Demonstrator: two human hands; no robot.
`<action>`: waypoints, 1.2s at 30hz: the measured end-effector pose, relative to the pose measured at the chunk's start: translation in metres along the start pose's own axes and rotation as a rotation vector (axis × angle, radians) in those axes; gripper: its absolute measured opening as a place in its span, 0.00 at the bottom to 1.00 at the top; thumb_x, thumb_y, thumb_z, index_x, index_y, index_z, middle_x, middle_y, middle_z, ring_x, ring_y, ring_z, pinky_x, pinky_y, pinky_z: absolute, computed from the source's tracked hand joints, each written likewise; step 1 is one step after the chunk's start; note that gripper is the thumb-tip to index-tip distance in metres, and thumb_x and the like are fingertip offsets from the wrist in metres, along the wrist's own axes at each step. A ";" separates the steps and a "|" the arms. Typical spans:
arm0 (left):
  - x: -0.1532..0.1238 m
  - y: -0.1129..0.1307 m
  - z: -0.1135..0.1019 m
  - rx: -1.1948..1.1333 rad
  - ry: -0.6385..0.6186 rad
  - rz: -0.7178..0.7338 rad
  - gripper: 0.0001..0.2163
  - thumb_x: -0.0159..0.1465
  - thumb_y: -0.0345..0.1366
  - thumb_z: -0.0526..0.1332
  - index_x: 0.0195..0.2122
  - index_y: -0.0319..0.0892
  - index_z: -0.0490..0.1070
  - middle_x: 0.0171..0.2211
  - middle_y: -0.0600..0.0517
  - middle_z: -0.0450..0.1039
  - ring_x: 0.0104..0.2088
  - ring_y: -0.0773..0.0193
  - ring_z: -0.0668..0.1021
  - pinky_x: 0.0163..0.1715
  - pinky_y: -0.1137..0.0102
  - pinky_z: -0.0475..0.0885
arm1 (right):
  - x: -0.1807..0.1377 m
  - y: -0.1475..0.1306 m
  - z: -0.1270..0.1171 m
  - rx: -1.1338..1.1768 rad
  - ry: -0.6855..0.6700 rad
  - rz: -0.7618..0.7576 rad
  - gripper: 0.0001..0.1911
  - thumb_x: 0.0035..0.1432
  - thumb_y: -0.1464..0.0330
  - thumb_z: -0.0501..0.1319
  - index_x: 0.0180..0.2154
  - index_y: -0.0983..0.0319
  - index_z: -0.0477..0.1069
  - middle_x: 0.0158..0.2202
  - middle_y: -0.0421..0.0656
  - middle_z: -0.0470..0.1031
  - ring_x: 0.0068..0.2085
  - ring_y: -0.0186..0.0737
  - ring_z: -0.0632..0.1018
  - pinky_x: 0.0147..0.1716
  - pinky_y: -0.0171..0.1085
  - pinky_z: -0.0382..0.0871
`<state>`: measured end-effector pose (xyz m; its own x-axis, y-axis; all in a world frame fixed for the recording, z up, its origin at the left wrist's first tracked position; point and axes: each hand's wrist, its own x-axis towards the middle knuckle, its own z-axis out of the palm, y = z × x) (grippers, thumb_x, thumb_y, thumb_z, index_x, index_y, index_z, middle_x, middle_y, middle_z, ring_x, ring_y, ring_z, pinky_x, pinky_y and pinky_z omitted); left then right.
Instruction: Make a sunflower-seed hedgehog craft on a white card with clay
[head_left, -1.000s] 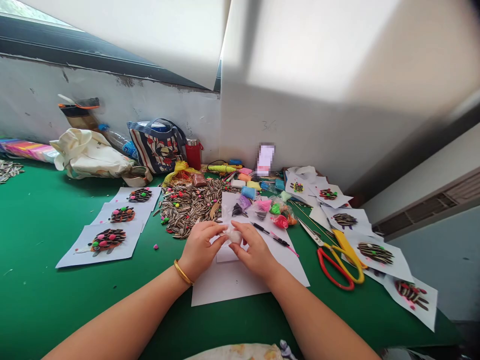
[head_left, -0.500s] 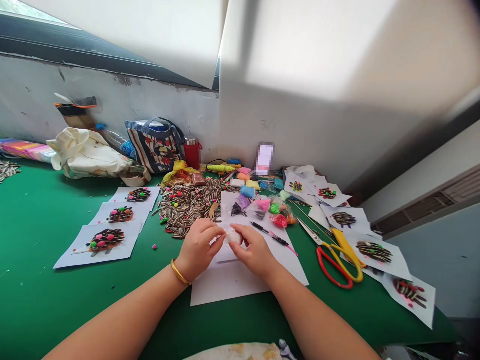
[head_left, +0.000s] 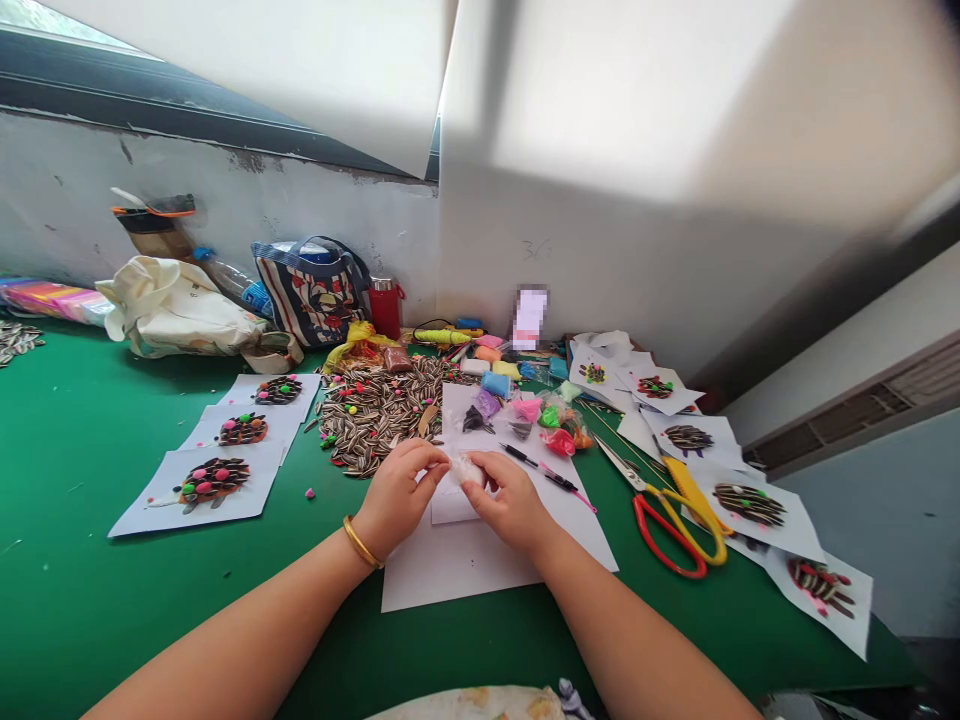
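Note:
My left hand (head_left: 399, 497) and my right hand (head_left: 510, 497) meet over a white sheet of paper (head_left: 480, 560) on the green table (head_left: 90, 590). Both pinch a small clear packet of white clay (head_left: 463, 468) between fingertips and thumbs. A gold bangle (head_left: 362, 543) sits on my left wrist. Just behind the hands lies a pile of striped sunflower seeds (head_left: 375, 410). Small bags of coloured clay (head_left: 544, 418) lie to the right of the seeds, and a black and pink pen (head_left: 546, 474) rests beside my right hand.
Red and yellow scissors (head_left: 675, 525) lie to the right. Paper sheets with seed hedgehogs (head_left: 214, 482) sit on the left, and more such seed sheets (head_left: 750, 505) on the right. A cloth bag (head_left: 180, 310), a patterned bag (head_left: 315, 290) and a red flask (head_left: 386, 305) stand by the wall.
The hands have kept working the small packet in place, with only slight finger shifts. The view has barely moved.

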<state>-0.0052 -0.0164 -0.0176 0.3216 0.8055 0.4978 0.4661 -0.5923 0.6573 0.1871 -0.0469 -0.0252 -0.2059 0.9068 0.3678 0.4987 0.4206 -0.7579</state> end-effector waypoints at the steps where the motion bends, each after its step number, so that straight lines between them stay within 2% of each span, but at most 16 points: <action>1: 0.001 0.000 -0.001 -0.019 0.018 -0.026 0.07 0.66 0.36 0.58 0.34 0.42 0.74 0.33 0.50 0.73 0.37 0.62 0.74 0.41 0.65 0.70 | 0.000 0.003 0.000 -0.028 0.029 0.014 0.15 0.60 0.65 0.59 0.49 0.59 0.71 0.39 0.43 0.75 0.36 0.38 0.72 0.35 0.37 0.68; 5: 0.004 -0.002 -0.002 -0.195 0.037 -0.141 0.07 0.63 0.39 0.61 0.37 0.43 0.77 0.36 0.49 0.75 0.40 0.60 0.75 0.44 0.64 0.70 | 0.006 0.023 -0.013 -0.193 0.195 0.118 0.19 0.58 0.63 0.60 0.51 0.60 0.67 0.41 0.45 0.74 0.38 0.41 0.74 0.40 0.40 0.69; 8: 0.004 -0.002 0.001 -0.449 -0.001 -0.306 0.11 0.60 0.41 0.65 0.42 0.43 0.77 0.38 0.48 0.77 0.40 0.59 0.78 0.43 0.63 0.73 | 0.011 0.038 -0.035 -0.440 0.275 0.137 0.14 0.58 0.65 0.59 0.46 0.62 0.68 0.42 0.47 0.74 0.43 0.45 0.73 0.46 0.44 0.66; 12: 0.004 0.004 0.002 -0.753 -0.007 -0.498 0.18 0.55 0.42 0.69 0.45 0.41 0.73 0.37 0.47 0.79 0.39 0.58 0.80 0.44 0.60 0.74 | 0.013 0.050 -0.057 -0.757 0.256 0.263 0.12 0.57 0.71 0.58 0.44 0.60 0.72 0.47 0.48 0.74 0.49 0.51 0.71 0.49 0.49 0.61; 15: 0.006 0.010 0.000 -0.908 -0.007 -0.562 0.21 0.56 0.43 0.69 0.47 0.40 0.70 0.40 0.45 0.80 0.41 0.56 0.81 0.49 0.56 0.72 | 0.013 0.053 -0.061 -0.841 0.240 0.324 0.18 0.55 0.73 0.56 0.47 0.59 0.73 0.54 0.48 0.71 0.56 0.53 0.66 0.53 0.52 0.58; 18: 0.007 0.014 -0.002 -1.035 -0.037 -0.624 0.23 0.56 0.43 0.69 0.49 0.40 0.69 0.43 0.44 0.79 0.44 0.55 0.81 0.53 0.55 0.70 | 0.013 0.050 -0.057 -0.836 0.264 0.316 0.25 0.52 0.75 0.55 0.52 0.58 0.70 0.59 0.47 0.66 0.61 0.53 0.61 0.56 0.53 0.55; 20: 0.007 0.014 -0.002 -1.066 -0.056 -0.671 0.20 0.55 0.43 0.70 0.44 0.40 0.71 0.41 0.44 0.80 0.42 0.56 0.81 0.51 0.57 0.72 | 0.013 0.045 -0.053 -0.795 0.308 0.257 0.26 0.52 0.76 0.54 0.54 0.57 0.70 0.60 0.46 0.65 0.61 0.53 0.61 0.57 0.53 0.55; 23: 0.006 0.010 -0.002 -1.028 -0.076 -0.682 0.15 0.53 0.43 0.71 0.34 0.39 0.72 0.30 0.49 0.80 0.31 0.61 0.81 0.39 0.64 0.75 | 0.011 0.034 -0.043 -0.655 0.370 0.095 0.24 0.54 0.75 0.54 0.52 0.57 0.70 0.57 0.46 0.67 0.59 0.51 0.63 0.57 0.53 0.55; 26: 0.003 0.005 0.000 -0.930 -0.078 -0.633 0.13 0.54 0.44 0.70 0.30 0.38 0.74 0.21 0.53 0.74 0.23 0.68 0.75 0.29 0.70 0.72 | 0.007 0.019 -0.029 -0.467 0.313 -0.051 0.20 0.56 0.73 0.55 0.50 0.58 0.71 0.53 0.46 0.71 0.55 0.49 0.67 0.56 0.52 0.58; 28: 0.003 0.004 0.001 -0.897 -0.071 -0.623 0.14 0.55 0.45 0.69 0.32 0.38 0.77 0.23 0.52 0.74 0.26 0.67 0.75 0.31 0.70 0.72 | 0.004 0.009 -0.020 -0.372 0.259 -0.107 0.18 0.58 0.72 0.55 0.50 0.57 0.71 0.52 0.46 0.71 0.54 0.48 0.68 0.55 0.51 0.61; 33: 0.004 0.011 0.001 -1.051 -0.104 -0.663 0.19 0.55 0.46 0.69 0.44 0.39 0.77 0.33 0.49 0.76 0.37 0.63 0.78 0.48 0.62 0.72 | 0.000 -0.006 -0.010 -0.245 0.191 -0.175 0.17 0.59 0.73 0.55 0.50 0.57 0.71 0.50 0.46 0.71 0.52 0.46 0.70 0.53 0.49 0.63; 36: 0.004 0.012 0.002 -1.048 -0.112 -0.663 0.18 0.54 0.41 0.71 0.44 0.40 0.75 0.33 0.50 0.77 0.37 0.63 0.78 0.47 0.62 0.72 | 0.000 -0.008 -0.011 -0.199 0.186 -0.177 0.16 0.61 0.72 0.55 0.50 0.57 0.70 0.49 0.46 0.72 0.51 0.46 0.70 0.52 0.49 0.64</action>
<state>0.0033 -0.0203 -0.0087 0.3686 0.9219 -0.1196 -0.2999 0.2397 0.9233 0.1923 -0.0505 -0.0139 -0.1559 0.7915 0.5909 0.6275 0.5414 -0.5596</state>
